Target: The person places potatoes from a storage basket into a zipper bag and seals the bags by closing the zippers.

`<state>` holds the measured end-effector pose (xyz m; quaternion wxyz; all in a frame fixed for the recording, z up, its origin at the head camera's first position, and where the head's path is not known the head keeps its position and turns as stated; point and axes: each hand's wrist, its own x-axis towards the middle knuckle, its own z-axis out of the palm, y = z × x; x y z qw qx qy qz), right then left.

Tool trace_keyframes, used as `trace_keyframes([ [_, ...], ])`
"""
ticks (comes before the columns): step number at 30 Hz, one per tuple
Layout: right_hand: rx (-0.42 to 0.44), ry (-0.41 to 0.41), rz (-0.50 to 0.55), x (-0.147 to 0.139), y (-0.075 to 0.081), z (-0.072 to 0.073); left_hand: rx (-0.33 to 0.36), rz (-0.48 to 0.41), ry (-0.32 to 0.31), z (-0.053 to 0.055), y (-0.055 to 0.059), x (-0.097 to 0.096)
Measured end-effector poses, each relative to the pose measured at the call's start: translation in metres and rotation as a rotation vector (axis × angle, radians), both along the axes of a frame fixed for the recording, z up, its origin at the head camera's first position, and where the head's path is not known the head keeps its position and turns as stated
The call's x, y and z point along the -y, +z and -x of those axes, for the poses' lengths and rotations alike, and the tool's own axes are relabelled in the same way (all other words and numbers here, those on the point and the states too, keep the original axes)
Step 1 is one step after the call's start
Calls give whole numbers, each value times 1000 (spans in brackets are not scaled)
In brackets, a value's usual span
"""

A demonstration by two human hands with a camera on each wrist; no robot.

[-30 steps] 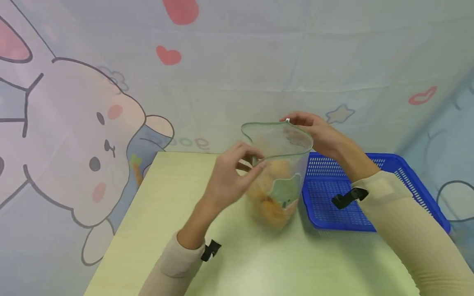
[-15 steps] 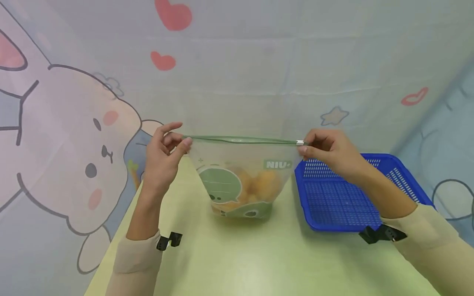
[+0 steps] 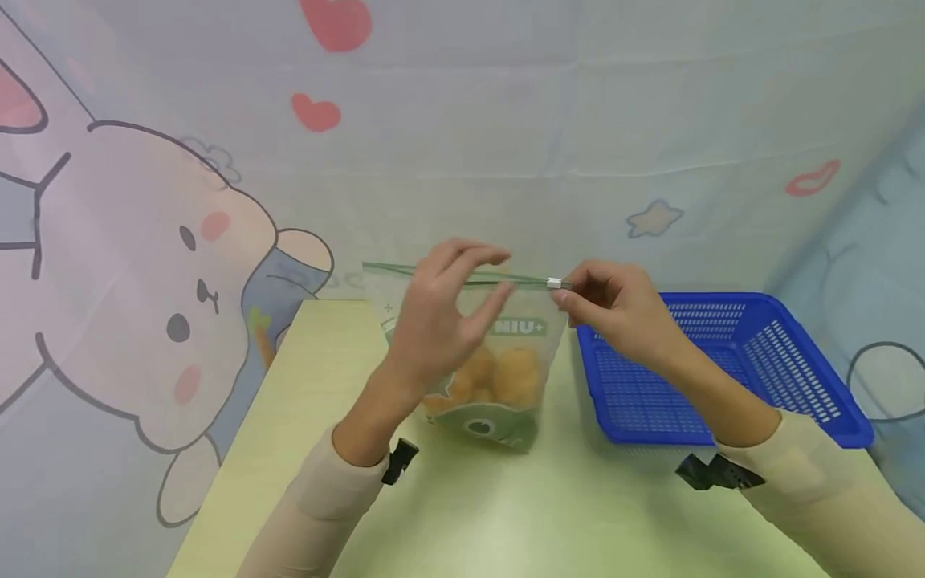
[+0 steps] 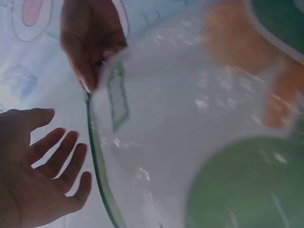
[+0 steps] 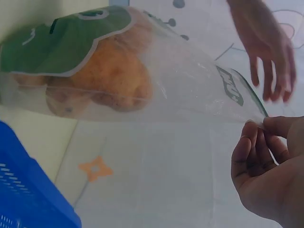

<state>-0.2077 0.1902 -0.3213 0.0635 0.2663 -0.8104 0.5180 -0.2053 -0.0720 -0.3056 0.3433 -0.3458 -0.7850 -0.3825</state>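
Note:
A clear slider zip bag with green print stands on the table, holding several round yellow-brown things that look like potatoes. At its top right corner my right hand pinches the edge between thumb and fingers, right beside the white slider. My left hand is in front of the bag's mouth, fingers spread and bent a little, and hides part of the green zip strip. In the left wrist view the left hand shows apart from the strip, holding nothing.
A blue plastic basket with perforated walls sits on the right of the pale yellow-green table. Behind it hangs a printed cloth with a rabbit and hearts. A dark wire loop shows at the far right.
The bag turned from a round open mouth to a flat top line. Half a second ago my left hand held the left corner; it let go and moved right, toward the slider.

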Motion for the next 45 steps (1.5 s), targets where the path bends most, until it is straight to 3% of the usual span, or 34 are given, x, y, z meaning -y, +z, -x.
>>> trace_keyframes([
  [2,-26,7,5,0,0,-2,44,131,-71,-7,12,-19],
  [4,-54,24,5,2,1,-4,114,211,-89,-10,19,-30],
  [7,-87,54,-5,2,2,-6,205,272,-91,-10,25,-38],
  [11,-113,79,-7,-1,2,-10,274,302,-161,-3,25,-40],
  [14,-143,89,-6,-4,0,-13,247,328,-191,-1,22,-41],
  [19,-192,79,3,-12,-2,-27,113,365,-158,-8,18,-25],
  [23,-180,56,22,-32,1,-42,119,343,-157,-14,15,8],
  [26,-159,20,11,-54,1,-51,151,328,-112,-21,12,39],
  [32,-141,20,-27,-80,-3,-58,152,271,-56,-35,7,86],
  [35,-168,16,-24,-76,-5,-59,109,226,-41,-36,6,97],
  [41,-140,-111,-37,-58,-11,-54,21,94,-1,-28,-3,104],
  [43,-111,-139,-37,-53,-13,-51,35,37,23,-21,-10,105],
  [45,-74,-149,-23,-49,-15,-46,115,-30,26,-15,-19,106],
])
